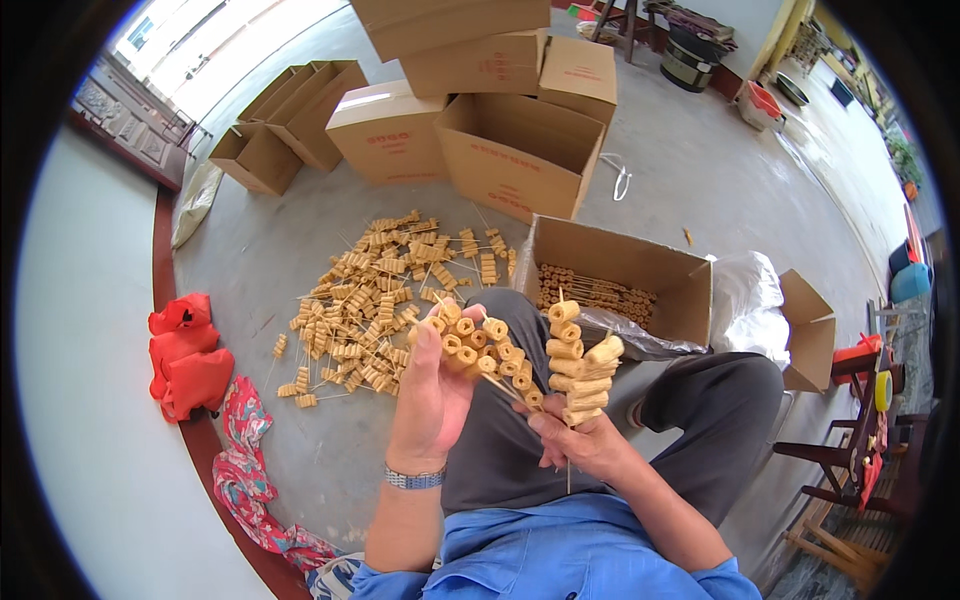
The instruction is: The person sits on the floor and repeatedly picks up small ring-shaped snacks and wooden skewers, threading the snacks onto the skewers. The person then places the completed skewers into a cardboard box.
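Note:
My left hand (437,390), a metal-banded watch on its wrist, is closed around several skewers of tan, hollow rolled pieces (490,350). The rolls' open ends face up, and part of the bunch hides my fingers. To the right, my right hand (585,440) grips the thin sticks of more skewers (572,365), which stand nearly upright with their rolls above my fingers. Sticks from the left bunch reach across to my right hand. Both hands are over my lap. On the floor ahead lies a large loose pile of the same skewers (365,305).
Right of my knees, an open cardboard box (625,245) holds rows of skewers and a plastic liner. Clear plastic (748,300) bunches beside it. More cartons (520,155) stand beyond the pile. Red bags (185,360) and flowered cloth (245,470) lie by the left wall; a wooden stool (835,455) stands right.

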{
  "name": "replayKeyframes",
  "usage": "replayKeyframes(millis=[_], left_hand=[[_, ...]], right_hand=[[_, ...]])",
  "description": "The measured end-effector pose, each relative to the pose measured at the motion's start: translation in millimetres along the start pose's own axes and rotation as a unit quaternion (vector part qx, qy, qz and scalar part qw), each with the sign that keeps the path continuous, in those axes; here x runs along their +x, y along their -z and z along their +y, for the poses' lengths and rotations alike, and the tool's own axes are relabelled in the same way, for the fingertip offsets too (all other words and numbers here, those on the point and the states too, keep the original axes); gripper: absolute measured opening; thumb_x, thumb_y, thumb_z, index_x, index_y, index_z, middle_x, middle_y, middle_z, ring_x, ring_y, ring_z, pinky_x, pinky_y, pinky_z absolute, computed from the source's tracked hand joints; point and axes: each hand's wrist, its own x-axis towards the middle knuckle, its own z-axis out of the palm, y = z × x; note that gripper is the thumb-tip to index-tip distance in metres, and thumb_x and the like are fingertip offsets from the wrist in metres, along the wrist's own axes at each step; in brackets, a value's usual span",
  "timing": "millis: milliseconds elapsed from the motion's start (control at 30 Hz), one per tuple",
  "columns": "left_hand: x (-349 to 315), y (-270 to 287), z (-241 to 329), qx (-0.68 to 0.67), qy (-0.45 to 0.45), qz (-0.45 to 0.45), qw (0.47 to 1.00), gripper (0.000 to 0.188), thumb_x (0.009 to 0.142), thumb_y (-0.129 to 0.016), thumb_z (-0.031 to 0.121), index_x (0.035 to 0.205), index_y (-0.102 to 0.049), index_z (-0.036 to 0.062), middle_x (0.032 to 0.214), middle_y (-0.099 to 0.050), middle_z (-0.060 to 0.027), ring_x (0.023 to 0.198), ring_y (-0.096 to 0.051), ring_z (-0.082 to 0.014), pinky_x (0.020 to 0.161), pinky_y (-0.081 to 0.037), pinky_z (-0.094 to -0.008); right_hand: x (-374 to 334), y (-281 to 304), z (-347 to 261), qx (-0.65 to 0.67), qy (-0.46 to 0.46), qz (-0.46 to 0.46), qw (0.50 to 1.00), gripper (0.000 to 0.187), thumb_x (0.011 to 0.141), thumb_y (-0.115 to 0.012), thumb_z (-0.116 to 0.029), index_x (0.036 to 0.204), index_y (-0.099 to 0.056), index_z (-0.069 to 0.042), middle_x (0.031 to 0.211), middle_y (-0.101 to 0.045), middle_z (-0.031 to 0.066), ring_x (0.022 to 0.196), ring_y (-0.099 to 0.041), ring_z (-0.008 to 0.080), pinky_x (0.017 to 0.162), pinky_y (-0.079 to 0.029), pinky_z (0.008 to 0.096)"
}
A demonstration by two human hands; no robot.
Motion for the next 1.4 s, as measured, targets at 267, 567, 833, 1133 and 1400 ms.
replayKeyframes(millis=[267,567,833,1133,1400], left_hand=[[-1,-15,-14,-0.003,0.017,-0.008,1.0,0.037,0.105,-0.048,0.025,0.136,-0.043,0.0046,0.103,-0.058,-0.0025,0.084,-0.05,-0.0071,0.073,-0.046,-0.0273],[-17,-23,-21,0.023,0.036,-0.015,0.999,0.06,0.096,-0.057,0.016,0.148,-0.031,0.0012,0.118,-0.055,-0.0101,0.108,-0.057,-0.0245,0.093,-0.049,-0.0379],[-20,-20,-30,-0.032,0.047,-0.036,0.998,0.056,0.1,-0.049,0.03,0.146,-0.034,0.0013,0.125,-0.054,-0.0135,0.113,-0.054,-0.0263,0.098,-0.046,-0.0409],[-13,-14,-38,-0.05,0.07,-0.005,0.996,0.054,0.106,-0.034,0.042,0.141,-0.04,0.0015,0.128,-0.053,-0.0155,0.116,-0.054,-0.0248,0.1,-0.045,-0.0409],[-18,-14,-47,-0.093,0.11,-0.034,0.989,0.052,0.103,-0.041,0.026,0.147,-0.033,0.0009,0.126,-0.055,-0.0123,0.115,-0.055,-0.0199,0.102,-0.043,-0.0364]], right_hand=[[-17,10,7,0.078,0.004,-0.021,0.997,0.042,0.105,-0.046,-0.032,0.127,-0.053,0.003,0.066,-0.052,0.0005,0.06,-0.053,0.0092,0.068,-0.055,0.0308],[-23,16,22,0.244,-0.007,-0.055,0.968,0.03,0.105,-0.047,-0.027,0.123,-0.048,-0.004,0.075,-0.058,0.0059,0.073,-0.062,0.0176,0.081,-0.056,0.0411],[-34,19,16,0.249,-0.034,-0.075,0.965,0.033,0.101,-0.057,-0.027,0.121,-0.051,-0.001,0.067,-0.048,0.0002,0.061,-0.053,0.0125,0.07,-0.054,0.0344],[-27,18,28,0.274,-0.014,-0.087,0.958,0.022,0.104,-0.051,-0.024,0.109,-0.052,-0.002,0.074,-0.052,0.0027,0.065,-0.057,0.0144,0.075,-0.056,0.0374],[-25,16,35,0.153,-0.032,-0.038,0.987,0.018,0.104,-0.049,-0.021,0.1,-0.052,-0.003,0.074,-0.052,0.0023,0.065,-0.057,0.0138,0.073,-0.057,0.0356]])
